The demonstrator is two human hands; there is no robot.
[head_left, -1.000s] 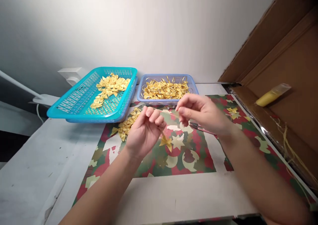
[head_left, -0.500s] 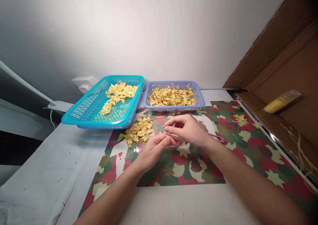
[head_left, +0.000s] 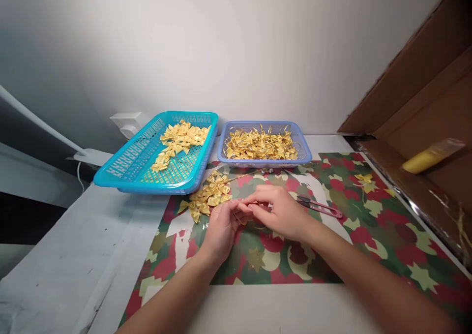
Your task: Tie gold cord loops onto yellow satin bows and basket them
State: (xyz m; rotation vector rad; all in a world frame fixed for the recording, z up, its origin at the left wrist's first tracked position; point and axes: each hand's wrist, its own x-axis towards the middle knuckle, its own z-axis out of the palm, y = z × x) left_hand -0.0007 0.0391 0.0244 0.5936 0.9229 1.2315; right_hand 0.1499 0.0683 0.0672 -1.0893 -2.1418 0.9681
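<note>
My left hand (head_left: 222, 228) and my right hand (head_left: 278, 211) meet over the patterned sheet, fingertips pinched together. A thin strand seems to run below the left fingers, but what either hand holds is too small and hidden to name. Just beyond the left hand lies a pile of yellow ribbon bows (head_left: 210, 194). Behind the right hand, a gold cord (head_left: 241, 176) stretches from the pile toward small shiny beads (head_left: 266, 171). Pink-handled thread snips (head_left: 322, 208) rest to the right of the right hand, their dark blades partly behind it.
A turquoise basket (head_left: 121, 169) with yellow bows stands at back left. Beside it, a blue-violet basket (head_left: 223, 152) holds bows with gold cords. A single yellow bow (head_left: 364, 178) lies at right, near a cardboard wall (head_left: 416, 88) and a yellow-filled clear tube (head_left: 427, 159).
My right hand has come down and in, its fingertips now meeting the left ones. The left hand has turned more upright with its thumb raised. More of the snips shows. The view has shifted slightly.
</note>
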